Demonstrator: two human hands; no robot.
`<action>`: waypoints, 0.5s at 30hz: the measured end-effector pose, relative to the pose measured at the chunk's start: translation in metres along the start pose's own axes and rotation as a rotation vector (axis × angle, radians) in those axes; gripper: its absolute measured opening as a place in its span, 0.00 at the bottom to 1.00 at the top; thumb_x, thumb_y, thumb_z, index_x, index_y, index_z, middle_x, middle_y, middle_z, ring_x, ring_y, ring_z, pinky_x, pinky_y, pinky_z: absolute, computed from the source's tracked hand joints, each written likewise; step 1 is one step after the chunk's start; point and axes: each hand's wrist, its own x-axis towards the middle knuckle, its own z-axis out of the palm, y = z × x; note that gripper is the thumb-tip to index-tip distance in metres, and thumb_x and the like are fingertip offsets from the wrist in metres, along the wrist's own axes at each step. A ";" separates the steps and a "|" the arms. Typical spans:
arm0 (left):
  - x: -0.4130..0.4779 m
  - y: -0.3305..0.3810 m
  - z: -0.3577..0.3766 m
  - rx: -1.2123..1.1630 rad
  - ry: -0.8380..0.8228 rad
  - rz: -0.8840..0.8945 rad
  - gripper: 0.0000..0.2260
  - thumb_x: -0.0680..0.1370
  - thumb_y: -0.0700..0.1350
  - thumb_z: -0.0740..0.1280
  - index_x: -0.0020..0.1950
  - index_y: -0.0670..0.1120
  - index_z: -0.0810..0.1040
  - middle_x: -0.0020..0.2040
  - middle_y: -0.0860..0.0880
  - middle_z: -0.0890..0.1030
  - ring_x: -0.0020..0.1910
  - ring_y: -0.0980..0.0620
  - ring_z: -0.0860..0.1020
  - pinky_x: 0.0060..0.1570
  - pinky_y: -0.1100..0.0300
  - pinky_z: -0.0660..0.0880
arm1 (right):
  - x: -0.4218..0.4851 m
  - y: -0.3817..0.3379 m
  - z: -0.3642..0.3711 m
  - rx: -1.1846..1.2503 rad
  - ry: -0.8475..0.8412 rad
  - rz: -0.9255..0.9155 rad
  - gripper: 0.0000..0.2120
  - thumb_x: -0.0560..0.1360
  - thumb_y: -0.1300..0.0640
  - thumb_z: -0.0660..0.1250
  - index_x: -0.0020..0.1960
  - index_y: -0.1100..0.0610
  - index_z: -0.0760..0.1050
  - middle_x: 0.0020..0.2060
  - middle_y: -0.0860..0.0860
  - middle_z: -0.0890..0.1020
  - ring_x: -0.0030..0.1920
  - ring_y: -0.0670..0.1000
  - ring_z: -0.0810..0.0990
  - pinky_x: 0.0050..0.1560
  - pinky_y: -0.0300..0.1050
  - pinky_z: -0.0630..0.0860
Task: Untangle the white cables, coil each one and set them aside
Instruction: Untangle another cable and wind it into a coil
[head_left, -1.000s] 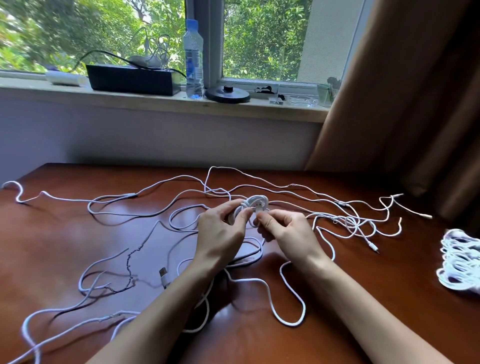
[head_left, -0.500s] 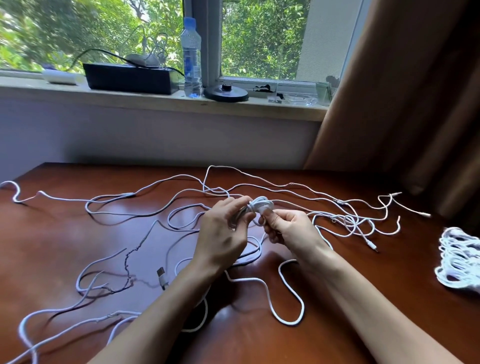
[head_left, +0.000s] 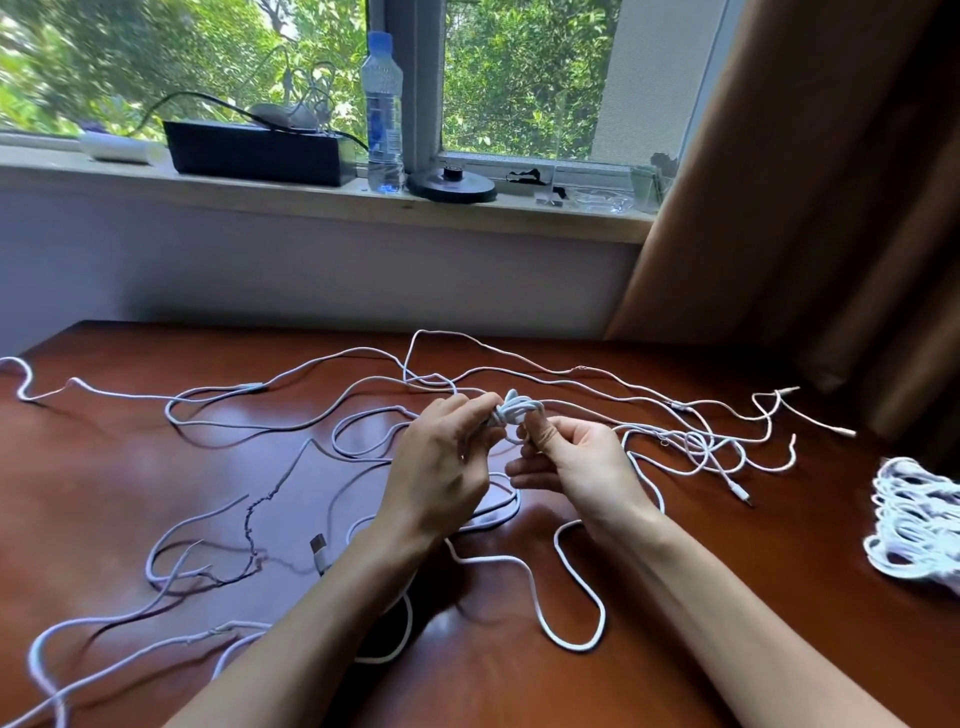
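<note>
Winding looks like the step in hand: a small white coil (head_left: 518, 411) is held just above the table (head_left: 727, 597), the left hand (head_left: 439, 470) curled around it and the right hand (head_left: 574, 465) pinching its near edge, possibly the loose tail. The next move calls for drawing slack free of the tangled cables (head_left: 691, 441). A finished bundle (head_left: 919, 525) lies far right.
</note>
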 end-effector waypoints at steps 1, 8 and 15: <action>0.000 -0.001 0.000 0.002 -0.011 -0.004 0.13 0.77 0.40 0.67 0.60 0.48 0.81 0.45 0.52 0.80 0.43 0.48 0.77 0.43 0.49 0.76 | 0.000 0.000 0.000 0.027 0.004 0.012 0.14 0.79 0.54 0.67 0.43 0.64 0.79 0.30 0.54 0.79 0.32 0.55 0.85 0.35 0.42 0.82; 0.001 -0.007 0.001 0.014 0.021 -0.093 0.16 0.76 0.43 0.66 0.63 0.54 0.78 0.52 0.51 0.83 0.50 0.47 0.81 0.48 0.47 0.78 | 0.000 0.001 0.005 0.132 -0.037 0.047 0.15 0.75 0.55 0.69 0.50 0.68 0.78 0.33 0.54 0.81 0.36 0.53 0.85 0.41 0.42 0.83; -0.003 0.004 -0.003 0.182 0.021 -0.001 0.15 0.76 0.42 0.68 0.63 0.50 0.81 0.46 0.55 0.79 0.43 0.50 0.76 0.37 0.59 0.72 | 0.000 -0.002 -0.001 -0.092 -0.012 0.028 0.12 0.80 0.57 0.66 0.43 0.65 0.77 0.30 0.54 0.76 0.27 0.49 0.80 0.30 0.38 0.77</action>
